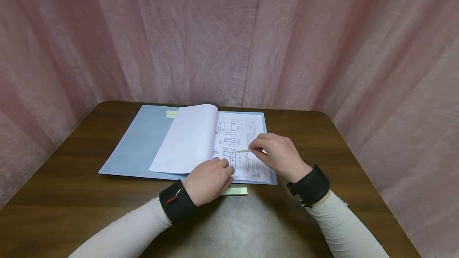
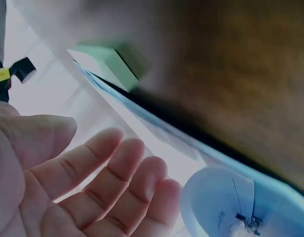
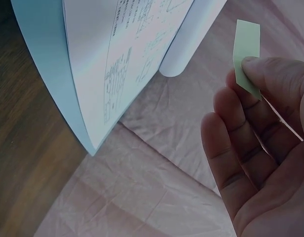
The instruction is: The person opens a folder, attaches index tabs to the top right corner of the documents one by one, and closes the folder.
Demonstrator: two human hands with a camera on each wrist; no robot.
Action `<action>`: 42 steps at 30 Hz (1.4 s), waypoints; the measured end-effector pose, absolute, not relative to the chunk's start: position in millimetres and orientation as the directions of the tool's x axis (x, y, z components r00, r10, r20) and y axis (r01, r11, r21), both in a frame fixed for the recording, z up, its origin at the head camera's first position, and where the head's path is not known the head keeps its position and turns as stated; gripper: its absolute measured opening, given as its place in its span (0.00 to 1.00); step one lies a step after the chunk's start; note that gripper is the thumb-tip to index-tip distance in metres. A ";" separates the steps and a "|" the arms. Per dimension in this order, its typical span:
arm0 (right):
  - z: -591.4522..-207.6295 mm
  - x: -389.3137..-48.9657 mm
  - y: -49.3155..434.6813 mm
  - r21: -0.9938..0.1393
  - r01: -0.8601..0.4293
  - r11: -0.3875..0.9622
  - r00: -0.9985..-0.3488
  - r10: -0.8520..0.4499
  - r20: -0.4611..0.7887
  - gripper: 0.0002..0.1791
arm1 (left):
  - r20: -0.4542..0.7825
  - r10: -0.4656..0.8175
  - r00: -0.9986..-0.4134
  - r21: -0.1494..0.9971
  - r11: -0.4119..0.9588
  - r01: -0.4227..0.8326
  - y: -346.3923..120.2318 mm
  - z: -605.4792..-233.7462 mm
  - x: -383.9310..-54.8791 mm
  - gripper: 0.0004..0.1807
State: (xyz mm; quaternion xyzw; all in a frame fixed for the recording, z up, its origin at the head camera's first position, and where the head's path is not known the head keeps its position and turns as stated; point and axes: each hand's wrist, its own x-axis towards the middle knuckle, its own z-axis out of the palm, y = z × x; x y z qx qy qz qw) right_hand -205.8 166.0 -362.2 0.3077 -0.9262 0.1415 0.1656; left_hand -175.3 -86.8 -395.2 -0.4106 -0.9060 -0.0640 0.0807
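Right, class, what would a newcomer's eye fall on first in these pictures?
First, the open blue folder near the far edge of the table, a technical drawing showing on its right side. Above that drawing, the right hand pinches a pale green strip. Behind the table, a pink curtain fills the background.

Brn table (image 1: 64, 198) holds open blue folder (image 1: 140, 142) & 1 grn pad (image 1: 237, 191).
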 end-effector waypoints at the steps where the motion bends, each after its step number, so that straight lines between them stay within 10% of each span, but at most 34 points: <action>1: -362.3 -206.1 166.6 -0.161 -0.614 0.773 -0.759 -0.521 0.391 0.08 | 0.201 0.729 -0.654 0.043 0.661 0.749 -85.9 -395.0 -177.3 0.08; 42: -375.5 -238.8 206.2 -0.112 -0.520 0.847 -0.828 -0.467 0.312 0.07 | 0.145 0.707 -0.693 -0.145 0.708 0.692 -68.6 -406.1 -192.7 0.21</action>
